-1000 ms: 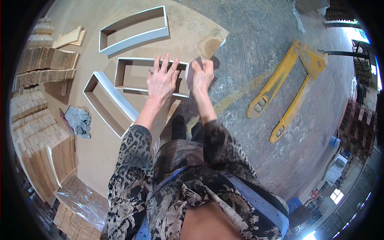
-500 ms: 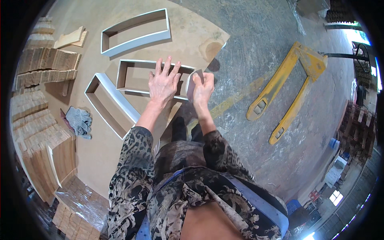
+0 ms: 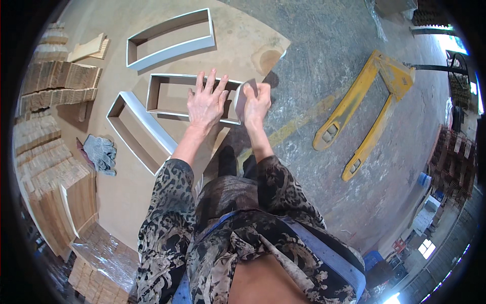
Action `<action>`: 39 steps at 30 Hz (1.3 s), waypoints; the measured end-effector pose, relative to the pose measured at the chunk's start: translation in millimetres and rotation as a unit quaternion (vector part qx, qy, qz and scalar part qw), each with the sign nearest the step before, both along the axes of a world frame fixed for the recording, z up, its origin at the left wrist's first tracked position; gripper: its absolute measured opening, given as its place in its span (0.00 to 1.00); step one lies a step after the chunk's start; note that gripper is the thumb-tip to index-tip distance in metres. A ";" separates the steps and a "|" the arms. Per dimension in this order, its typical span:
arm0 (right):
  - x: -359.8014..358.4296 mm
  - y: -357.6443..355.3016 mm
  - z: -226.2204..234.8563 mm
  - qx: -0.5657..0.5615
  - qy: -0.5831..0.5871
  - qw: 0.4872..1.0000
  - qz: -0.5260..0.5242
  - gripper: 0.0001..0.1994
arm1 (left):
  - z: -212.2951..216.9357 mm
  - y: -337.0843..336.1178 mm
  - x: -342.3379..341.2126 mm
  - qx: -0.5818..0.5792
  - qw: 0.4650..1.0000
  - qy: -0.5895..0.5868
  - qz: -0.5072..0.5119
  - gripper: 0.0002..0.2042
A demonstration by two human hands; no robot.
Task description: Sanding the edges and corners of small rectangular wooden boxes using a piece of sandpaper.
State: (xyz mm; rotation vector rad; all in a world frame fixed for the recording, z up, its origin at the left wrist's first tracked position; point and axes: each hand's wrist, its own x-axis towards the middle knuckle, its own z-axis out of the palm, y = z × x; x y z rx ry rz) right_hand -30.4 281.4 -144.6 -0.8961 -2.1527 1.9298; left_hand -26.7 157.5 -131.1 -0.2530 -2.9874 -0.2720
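Since a moment ago, both hands are sitting a little lower on the middle frame (image 3: 167, 96). Spread wide, the left hand (image 3: 205, 104) is pressing flat on the frame's near rail, while the right hand (image 3: 257, 104) is pinching a small grey sanding pad (image 3: 241, 101) against its right end. Grey gloves (image 3: 99, 152) are lying far left beside stacked wood (image 3: 53, 83), two more frames (image 3: 172, 38) are flanking, and a yellow pallet jack (image 3: 362, 116) is resting well right.

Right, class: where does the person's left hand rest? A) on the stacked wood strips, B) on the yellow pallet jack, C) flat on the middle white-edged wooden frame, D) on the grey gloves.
C: the left hand lies spread flat on the middle white-edged wooden frame.
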 end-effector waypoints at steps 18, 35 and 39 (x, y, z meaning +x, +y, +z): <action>5.8 1.7 -0.1 0.012 -0.006 1.000 0.009 0.09 | 2.2 -0.5 1.2 -0.007 1.000 -0.012 -0.004 0.19; 109.5 94.3 7.0 -0.099 0.044 0.994 -0.009 0.08 | -2.6 10.1 -0.9 -0.073 0.996 0.028 -0.037 0.20; 129.0 110.7 13.2 -0.133 0.044 0.990 -0.035 0.08 | -13.7 39.0 1.7 -0.007 0.999 0.028 -0.014 0.20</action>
